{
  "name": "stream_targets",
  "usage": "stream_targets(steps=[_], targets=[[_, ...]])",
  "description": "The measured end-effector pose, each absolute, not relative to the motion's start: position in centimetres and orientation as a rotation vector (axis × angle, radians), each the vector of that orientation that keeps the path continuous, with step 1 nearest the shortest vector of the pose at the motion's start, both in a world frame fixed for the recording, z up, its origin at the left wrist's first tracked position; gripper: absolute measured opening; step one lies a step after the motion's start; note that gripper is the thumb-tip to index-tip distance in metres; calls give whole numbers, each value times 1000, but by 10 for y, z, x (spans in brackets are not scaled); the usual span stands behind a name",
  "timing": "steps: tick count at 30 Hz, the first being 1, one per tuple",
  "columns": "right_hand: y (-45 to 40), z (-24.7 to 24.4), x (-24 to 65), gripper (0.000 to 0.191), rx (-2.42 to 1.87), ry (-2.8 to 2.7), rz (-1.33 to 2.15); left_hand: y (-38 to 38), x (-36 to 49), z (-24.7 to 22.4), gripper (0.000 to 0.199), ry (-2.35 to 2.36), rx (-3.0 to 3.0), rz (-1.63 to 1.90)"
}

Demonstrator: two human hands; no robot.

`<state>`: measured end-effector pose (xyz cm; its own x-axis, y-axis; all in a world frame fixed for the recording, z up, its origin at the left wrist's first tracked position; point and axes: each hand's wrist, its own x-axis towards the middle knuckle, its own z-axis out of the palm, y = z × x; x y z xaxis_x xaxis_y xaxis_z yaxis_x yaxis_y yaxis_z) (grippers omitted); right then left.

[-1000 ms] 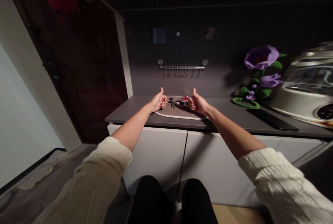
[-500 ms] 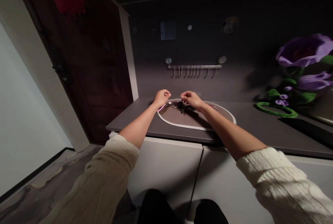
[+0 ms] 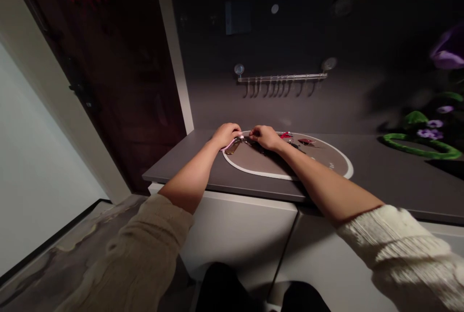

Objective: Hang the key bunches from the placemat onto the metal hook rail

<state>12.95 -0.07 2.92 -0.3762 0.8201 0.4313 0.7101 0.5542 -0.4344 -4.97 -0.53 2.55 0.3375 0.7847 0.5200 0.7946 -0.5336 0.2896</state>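
My left hand (image 3: 226, 135) rests low at the left end of an oval brown mat (image 3: 250, 164) with a white rim. Its fingers close on a keychain with a pink strap (image 3: 228, 147); a brownish flat piece (image 3: 234, 147) lies beside it. My right hand (image 3: 266, 137) is just to the right, thumb and fingertips pinched together low over the mat; what they hold, if anything, is hidden. Dark key-like items (image 3: 259, 148) lie under that hand. Farther right on the mat are a red item (image 3: 285, 135) and a dark red item with a thin tip (image 3: 307, 142).
The mat lies on a dark grey counter (image 3: 181, 160) above white cabinet doors (image 3: 239, 230). On the wall behind hangs a clear rail with several hooks (image 3: 282, 78). Purple flowers with a green ring base (image 3: 416, 145) stand at right. A dark red door (image 3: 134, 85) is at left.
Both hands have come down from above the mat to the items on it. My left hand now touches the pink-strapped keychain. The view has tipped downward, and the red items show more.
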Motion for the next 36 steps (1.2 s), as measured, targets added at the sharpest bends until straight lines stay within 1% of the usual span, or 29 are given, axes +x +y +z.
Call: stream_targets(steps=[6, 12, 20, 30, 36], targets=[[2, 28, 129, 7, -1238, -2232, 164, -10, -48, 25, 12, -1531, -2604, -898], [2, 27, 128, 3, -1223, -2240, 167, -13, -45, 27, 6, -1532, -2575, -824], [2, 28, 126, 5, -1245, -2298, 109, -10, -44, 26, 9, -1441, -2514, -812], [3, 27, 126, 8, -1234, -2317, 31, -12, -39, 29, 12, -1416, -2408, -993], [1, 31, 125, 8, -1220, -2260, 57, -10, -37, 29, 13, -1440, -2386, -1164]])
